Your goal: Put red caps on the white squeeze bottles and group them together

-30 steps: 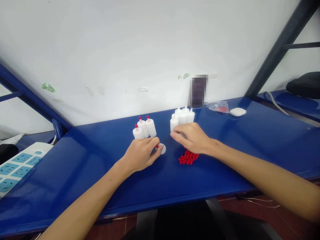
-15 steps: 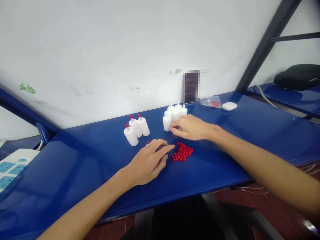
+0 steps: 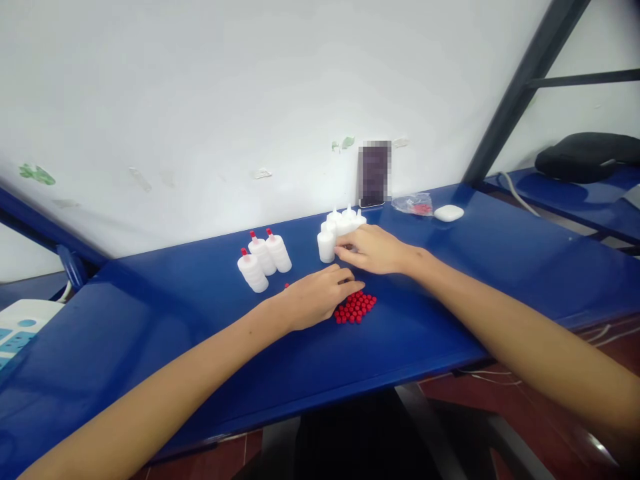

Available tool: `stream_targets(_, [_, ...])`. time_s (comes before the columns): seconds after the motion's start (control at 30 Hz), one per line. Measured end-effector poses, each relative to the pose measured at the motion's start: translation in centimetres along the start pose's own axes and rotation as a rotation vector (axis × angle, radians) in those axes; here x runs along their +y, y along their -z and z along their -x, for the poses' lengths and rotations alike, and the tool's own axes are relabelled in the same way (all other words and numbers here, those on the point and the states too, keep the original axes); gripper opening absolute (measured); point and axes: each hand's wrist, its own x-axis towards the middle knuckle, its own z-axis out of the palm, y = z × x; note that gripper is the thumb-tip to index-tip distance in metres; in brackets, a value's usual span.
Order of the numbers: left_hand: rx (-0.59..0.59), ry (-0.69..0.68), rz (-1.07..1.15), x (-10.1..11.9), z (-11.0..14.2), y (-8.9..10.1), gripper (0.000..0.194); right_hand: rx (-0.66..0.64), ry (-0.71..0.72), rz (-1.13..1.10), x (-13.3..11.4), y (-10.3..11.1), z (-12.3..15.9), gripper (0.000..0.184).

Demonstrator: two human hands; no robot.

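Note:
My left hand (image 3: 315, 299) lies on the blue bench top (image 3: 175, 333) with its fingers bent and pressed together, their tips at the edge of a pile of small red caps (image 3: 357, 308). What they pinch is hidden. A speck of red shows by its left edge. My right hand (image 3: 374, 249) reaches just behind it, fingers closed on one bottle of a cluster of uncapped white bottles (image 3: 332, 232). Three white bottles with red caps (image 3: 262, 261) stand to the left, apart from both hands.
A phone (image 3: 374, 175) leans on the white wall. Beside it lie a clear bag with red bits (image 3: 413, 203) and a white case (image 3: 449, 213). A power strip (image 3: 17, 320) sits far left. A dark steel post (image 3: 520, 87) and a black object (image 3: 585, 153) stand at the right.
My left hand let a capped bottle go and slid right to the red caps. My right hand moved back from the caps to the uncapped bottles. The view has shifted right.

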Motion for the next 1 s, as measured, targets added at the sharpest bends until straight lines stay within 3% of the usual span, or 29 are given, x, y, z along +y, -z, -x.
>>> stream_targets(0.17, [0.001,-0.061,-0.033,-0.2,0.0,-0.1,0.034,0.011,0.007,-0.003,-0.3,-0.3,-0.1,0.031])
stream_targets(0.37, [0.095,-0.034,0.015,-0.7,0.5,-0.4,0.027,-0.015,-0.005,0.002,-0.6,-0.4,0.0,0.032])
stream_targets(0.57, [0.04,0.05,0.128,-0.6,1.5,0.5,0.027,-0.045,-0.014,-0.001,-0.9,-0.4,0.0,0.032])
stream_targets(1.0, [-0.005,0.07,0.124,-0.4,1.6,0.9,0.027,-0.065,-0.001,-0.013,-0.7,-1.2,-0.1,0.033])
